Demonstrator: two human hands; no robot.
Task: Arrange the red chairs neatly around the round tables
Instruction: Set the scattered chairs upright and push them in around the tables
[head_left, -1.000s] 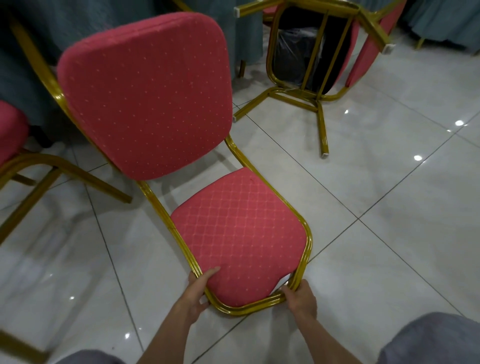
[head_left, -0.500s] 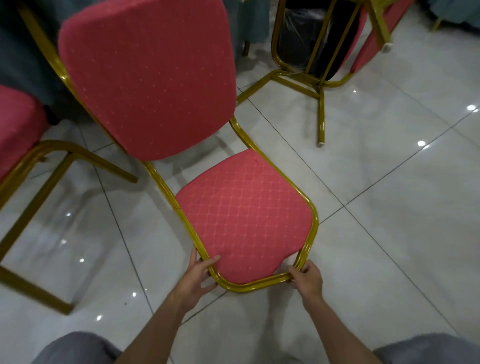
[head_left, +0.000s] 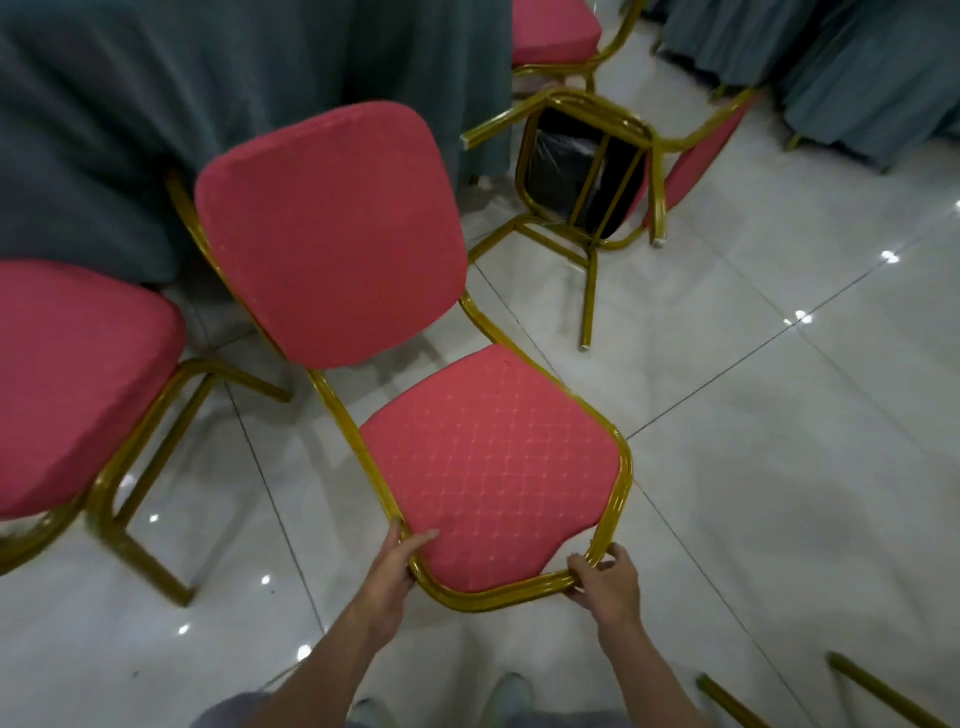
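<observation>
A red chair (head_left: 488, 457) with a gold metal frame fills the middle of the view, its backrest towards a round table (head_left: 156, 104) draped in grey-green cloth. My left hand (head_left: 395, 561) grips the front left corner of its seat frame, thumb on the cushion. At the front right corner, my right hand (head_left: 602, 577) is closed on the frame. The chair's legs are hidden under the seat.
Another red chair (head_left: 67, 379) stands at the left by the table. An overturned chair (head_left: 597, 171) lies on the floor behind, with one more chair (head_left: 550, 31) beyond it. Draped tables (head_left: 857, 67) line the far right. Gold legs (head_left: 883, 691) show at the bottom right.
The view has pulled back and up, showing more of the table and floor. Both hands keep the same hold on the seat frame; the chair sits lower in view.
</observation>
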